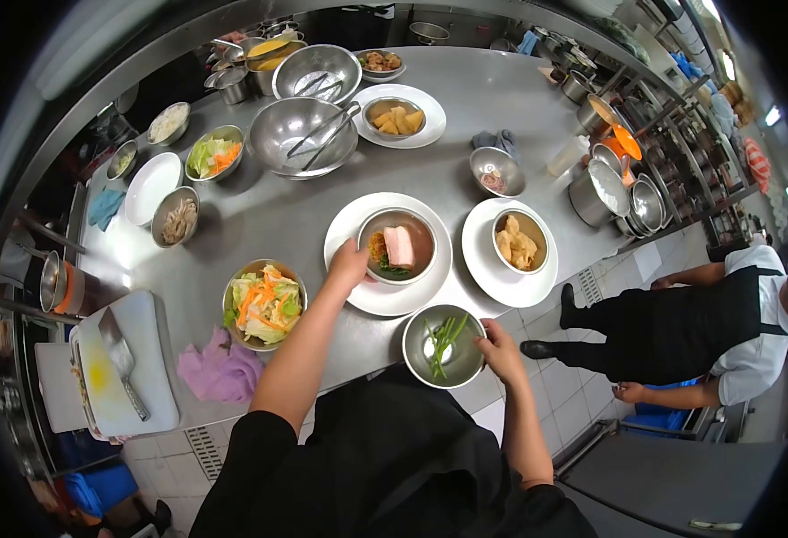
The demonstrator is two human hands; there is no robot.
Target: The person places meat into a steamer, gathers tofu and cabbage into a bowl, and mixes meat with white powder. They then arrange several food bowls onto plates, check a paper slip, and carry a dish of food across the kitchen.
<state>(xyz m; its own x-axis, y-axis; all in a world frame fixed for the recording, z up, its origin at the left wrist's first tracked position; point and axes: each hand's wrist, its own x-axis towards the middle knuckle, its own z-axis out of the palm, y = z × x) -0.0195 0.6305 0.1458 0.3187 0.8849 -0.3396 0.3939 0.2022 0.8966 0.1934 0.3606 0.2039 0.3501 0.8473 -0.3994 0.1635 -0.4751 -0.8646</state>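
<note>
My left hand (348, 271) is closed on the left rim of a metal bowl (425, 235), which stands on a white plate (340, 240). In that bowl lie a pale block of meat (399, 247), chopped greens and an orange-brown ingredient. A second metal bowl (419, 351), held at the table's front edge, has cut green stalks (448, 344) in it. Gripping its right rim is my right hand (501, 354). Just right of the first plate, brown chunks (517, 242) fill another bowl on its own white plate (492, 285).
A bowl of shredded vegetables (265, 303), a purple cloth (221, 368) and a cutting board with a spatula (120, 359) are on the left. Large mixing bowls (268, 148) with tongs stand farther back. A person in a dark apron (681, 327) stands at the right.
</note>
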